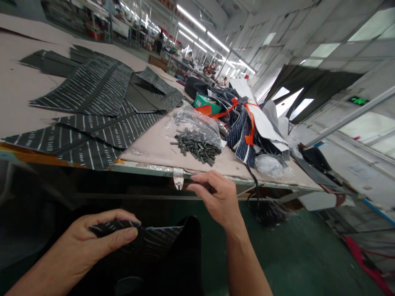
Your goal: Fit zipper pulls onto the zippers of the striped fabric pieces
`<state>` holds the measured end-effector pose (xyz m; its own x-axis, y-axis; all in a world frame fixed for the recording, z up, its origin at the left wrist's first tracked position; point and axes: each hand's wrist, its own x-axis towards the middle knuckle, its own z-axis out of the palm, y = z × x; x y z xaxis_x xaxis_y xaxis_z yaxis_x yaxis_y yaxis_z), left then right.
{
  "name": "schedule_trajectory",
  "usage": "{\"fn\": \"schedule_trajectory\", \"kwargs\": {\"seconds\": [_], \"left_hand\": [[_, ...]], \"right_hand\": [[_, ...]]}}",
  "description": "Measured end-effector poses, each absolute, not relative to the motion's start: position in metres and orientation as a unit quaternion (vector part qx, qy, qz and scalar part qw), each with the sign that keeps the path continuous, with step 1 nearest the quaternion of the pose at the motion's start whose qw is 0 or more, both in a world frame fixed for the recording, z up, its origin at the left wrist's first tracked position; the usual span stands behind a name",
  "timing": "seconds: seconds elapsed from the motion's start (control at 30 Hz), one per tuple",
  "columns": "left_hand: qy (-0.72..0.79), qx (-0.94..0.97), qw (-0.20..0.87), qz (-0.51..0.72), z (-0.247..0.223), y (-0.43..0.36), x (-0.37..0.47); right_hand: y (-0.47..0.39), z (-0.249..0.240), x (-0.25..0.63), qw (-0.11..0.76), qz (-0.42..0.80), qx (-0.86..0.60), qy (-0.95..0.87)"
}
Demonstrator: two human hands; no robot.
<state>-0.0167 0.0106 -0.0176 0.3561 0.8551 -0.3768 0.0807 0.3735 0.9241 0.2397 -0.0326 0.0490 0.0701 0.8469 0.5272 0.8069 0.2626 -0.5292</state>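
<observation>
The left hand [94,238], low in front of the camera, pinches a dark cloth piece with white stripes and pale lettering [160,235] between thumb and fingers; the piece hangs below the edge of the pinkish worktop [148,150]. It should be light and limp, liable to fold or droop away from the grip, so 2 holds, 1 near each end, would keep it flat. The right hand [219,197] is curled, thumb and forefinger near each other, just beside a small notched metal bracket [178,179] on the worktop's edge; I cannot tell whether it holds anything. Behind the bracket lies a heap of small dark flat strips [200,149], probably light, stiffer than cloth and easily scattered, best pinched 1 at a time by the sides.
</observation>
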Motion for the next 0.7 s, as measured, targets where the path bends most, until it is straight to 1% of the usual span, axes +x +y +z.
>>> {"fn": "schedule_trajectory", "kwargs": {"seconds": [0.1, 0.2, 0.37, 0.47, 0.6, 0.7], "left_hand": [[0.467, 0.463, 0.720, 0.222, -0.015, 0.014, -0.019], [0.441, 0.483, 0.732, 0.191, -0.020, 0.019, -0.023], [0.423, 0.514, 0.723, 0.185, -0.027, 0.021, -0.026], [0.438, 0.520, 0.706, 0.201, -0.023, 0.020, -0.023], [0.437, 0.523, 0.701, 0.209, -0.018, 0.020, -0.016], [0.425, 0.522, 0.707, 0.218, -0.015, 0.021, -0.010]], "right_hand": [[-0.039, 0.039, 0.223, 0.410, 0.038, -0.580, -0.702], [-0.038, 0.032, 0.215, 0.395, 0.029, -0.576, -0.715], [-0.031, 0.027, 0.215, 0.357, 0.014, -0.602, -0.714], [-0.025, 0.025, 0.217, 0.355, 0.020, -0.604, -0.713], [-0.019, 0.021, 0.222, 0.394, 0.062, -0.607, -0.687], [-0.028, 0.014, 0.224, 0.492, 0.148, -0.615, -0.597]]}}
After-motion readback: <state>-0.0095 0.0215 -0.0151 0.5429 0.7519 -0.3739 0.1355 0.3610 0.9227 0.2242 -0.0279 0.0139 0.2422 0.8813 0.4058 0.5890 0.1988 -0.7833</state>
